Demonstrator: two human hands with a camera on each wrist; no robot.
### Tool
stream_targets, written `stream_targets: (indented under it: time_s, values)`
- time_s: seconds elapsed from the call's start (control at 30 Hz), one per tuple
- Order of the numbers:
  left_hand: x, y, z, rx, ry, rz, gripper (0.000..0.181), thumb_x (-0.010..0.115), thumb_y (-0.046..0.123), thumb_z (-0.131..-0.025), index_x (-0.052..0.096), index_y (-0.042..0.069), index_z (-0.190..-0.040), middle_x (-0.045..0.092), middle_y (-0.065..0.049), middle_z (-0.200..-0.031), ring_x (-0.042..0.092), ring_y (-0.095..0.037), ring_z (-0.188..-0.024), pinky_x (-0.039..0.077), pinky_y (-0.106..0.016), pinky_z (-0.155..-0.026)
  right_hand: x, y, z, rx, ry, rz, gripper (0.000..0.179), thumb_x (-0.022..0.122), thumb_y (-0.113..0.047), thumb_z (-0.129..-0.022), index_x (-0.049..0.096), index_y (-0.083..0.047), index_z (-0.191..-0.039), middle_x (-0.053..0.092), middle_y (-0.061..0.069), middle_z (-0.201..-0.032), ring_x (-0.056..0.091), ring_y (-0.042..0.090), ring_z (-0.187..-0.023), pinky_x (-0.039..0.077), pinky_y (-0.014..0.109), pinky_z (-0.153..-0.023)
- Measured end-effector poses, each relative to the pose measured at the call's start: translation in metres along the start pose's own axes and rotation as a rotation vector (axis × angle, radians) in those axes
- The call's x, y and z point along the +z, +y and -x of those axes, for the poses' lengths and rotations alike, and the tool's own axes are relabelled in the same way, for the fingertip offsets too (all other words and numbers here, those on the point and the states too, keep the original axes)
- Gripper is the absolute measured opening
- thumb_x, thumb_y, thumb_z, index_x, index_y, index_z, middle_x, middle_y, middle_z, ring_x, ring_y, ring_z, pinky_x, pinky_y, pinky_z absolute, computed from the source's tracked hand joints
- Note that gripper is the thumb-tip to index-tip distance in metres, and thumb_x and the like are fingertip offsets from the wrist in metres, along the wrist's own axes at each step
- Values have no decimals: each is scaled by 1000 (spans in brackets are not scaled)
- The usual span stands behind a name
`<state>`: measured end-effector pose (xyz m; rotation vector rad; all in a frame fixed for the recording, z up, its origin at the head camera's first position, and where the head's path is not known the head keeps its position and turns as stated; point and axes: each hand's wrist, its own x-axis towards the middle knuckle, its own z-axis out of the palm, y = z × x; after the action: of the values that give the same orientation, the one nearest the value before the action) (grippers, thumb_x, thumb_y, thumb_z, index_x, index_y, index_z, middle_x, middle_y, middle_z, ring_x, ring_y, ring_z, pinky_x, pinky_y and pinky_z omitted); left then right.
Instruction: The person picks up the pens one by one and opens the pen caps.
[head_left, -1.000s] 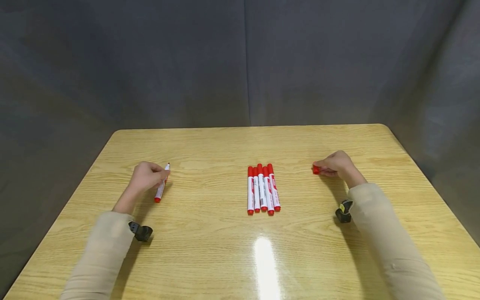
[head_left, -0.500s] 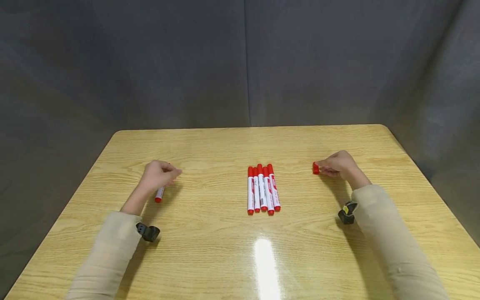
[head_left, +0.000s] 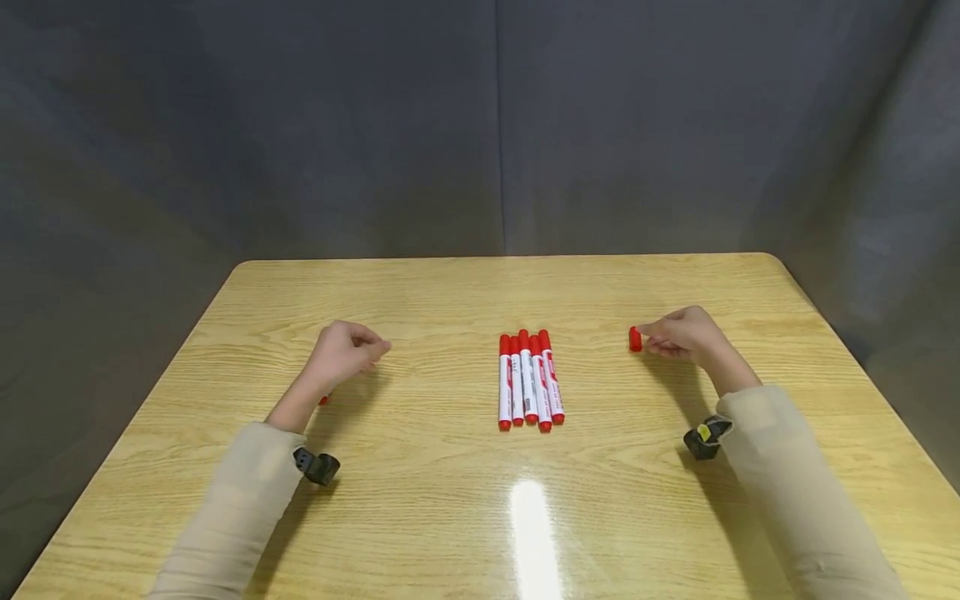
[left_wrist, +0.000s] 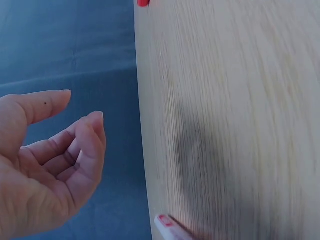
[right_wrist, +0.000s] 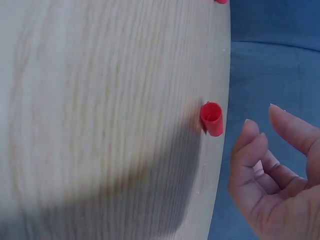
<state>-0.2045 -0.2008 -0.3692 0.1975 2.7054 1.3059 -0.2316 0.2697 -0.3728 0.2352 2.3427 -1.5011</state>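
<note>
My left hand [head_left: 341, 354] hovers above the table with thumb and fingers apart, holding nothing. Beneath it lies an uncapped marker [left_wrist: 171, 229], mostly hidden by the hand in the head view, where only its red end [head_left: 324, 400] shows. On the right side, a red marker cap [head_left: 635, 339] lies on its side, and the right wrist view shows the hollow mouth of this cap [right_wrist: 214, 120]. My right hand [head_left: 688, 335] is just right of the cap, its loosely bent fingers apart from it and nothing between them.
Several red-and-white capped markers [head_left: 527, 392] lie side by side mid-table, caps pointing away. The wooden table [head_left: 427, 483] has its far edge in front of a dark curtain [head_left: 360, 133]. A small black camera [head_left: 318, 468] sits on each wrist.
My left hand has let go of the uncapped marker and moved right. My right hand has released the cap and drawn slightly right, leaving it on the table.
</note>
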Motion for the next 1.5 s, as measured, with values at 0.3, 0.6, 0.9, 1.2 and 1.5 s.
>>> stream_targets:
  time_s: [0.3, 0.6, 0.9, 1.2, 1.5]
  values:
    - [16, 13, -1, 32, -33, 70, 28, 61, 17, -88, 62, -8, -99, 63, -25, -82, 64, -33, -69, 53, -42, -62, 2, 1, 8, -30, -36, -23, 41, 60, -15, -87, 49, 17, -111, 63, 1, -72, 61, 9, -66, 51, 23, -63]
    - [25, 18, -3, 77, -77, 100, 29, 61, 16, -88, 61, -8, -103, 64, -25, -85, 65, -34, -68, 53, -42, -59, 2, 1, 17, -82, -51, -34, 43, 58, -14, -88, 47, 20, -114, 65, 3, -76, 64, 12, -71, 52, 25, -67]
    - [37, 25, -3, 95, -140, 182, 31, 61, 14, -87, 59, -10, -107, 63, -25, -86, 64, -37, -67, 53, -45, -60, 4, -1, 25, -99, -70, -70, 43, 56, -10, -89, 43, 19, -119, 65, 0, -74, 64, 10, -68, 52, 25, -67]
    - [52, 29, -7, 92, -222, 228, 35, 60, 10, -87, 54, -13, -113, 62, -29, -83, 62, -40, -64, 52, -47, -58, 8, -6, 33, -117, -81, -73, 46, 56, -11, -90, 41, 20, -120, 65, -1, -77, 63, 9, -67, 52, 25, -66]
    - [64, 34, -11, 81, -292, 278, 36, 58, 5, -88, 50, -16, -117, 62, -31, -87, 63, -35, -60, 53, -42, -54, 13, -9, 35, -133, -100, -103, 44, 61, -16, -88, 48, 17, -115, 66, -4, -76, 64, 11, -70, 52, 26, -67]
